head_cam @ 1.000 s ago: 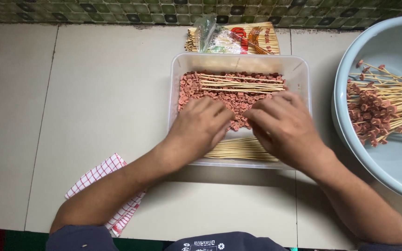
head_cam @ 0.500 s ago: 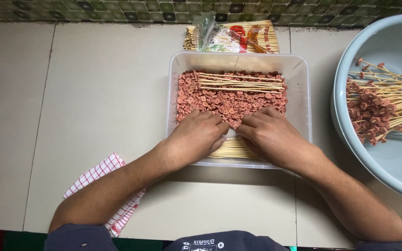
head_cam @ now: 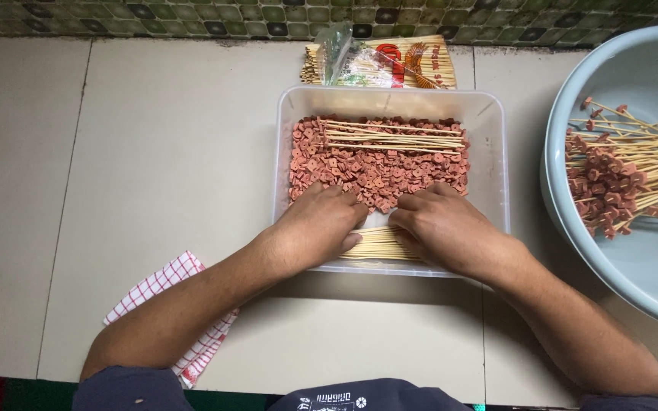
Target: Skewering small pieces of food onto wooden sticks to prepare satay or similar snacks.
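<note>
- Landmark: clear plastic tub (head_cam: 496,160), rectangular, thin translucent walls, on a pale tiled counter (head_cam: 161,167).
- Inside the tub: a bed of small pinkish-red sausage pieces (head_cam: 378,167), cut chunky and irregular; a loose bundle of bamboo skewers (head_cam: 394,135) lies across its far side.
- Second bundle, bare skewers (head_cam: 378,243), pale and smooth, lies along the tub's near wall.
- Left hand (head_cam: 317,228) and right hand (head_cam: 447,228) rest palm-down at the tub's near end, fingers curled into the pieces and over the near skewers; whether either actually pinches anything I cannot tell.
- Judged step: picking up a stick and pieces for threading. Next move would need one skewer separated from the bundle.
- Right of the tub: pale blue basin (head_cam: 634,281) holding loaded skewers (head_cam: 618,179).
- Beyond the tub: opened skewer packet (head_cam: 390,65). Near-left: red-checked cloth (head_cam: 169,304).
</note>
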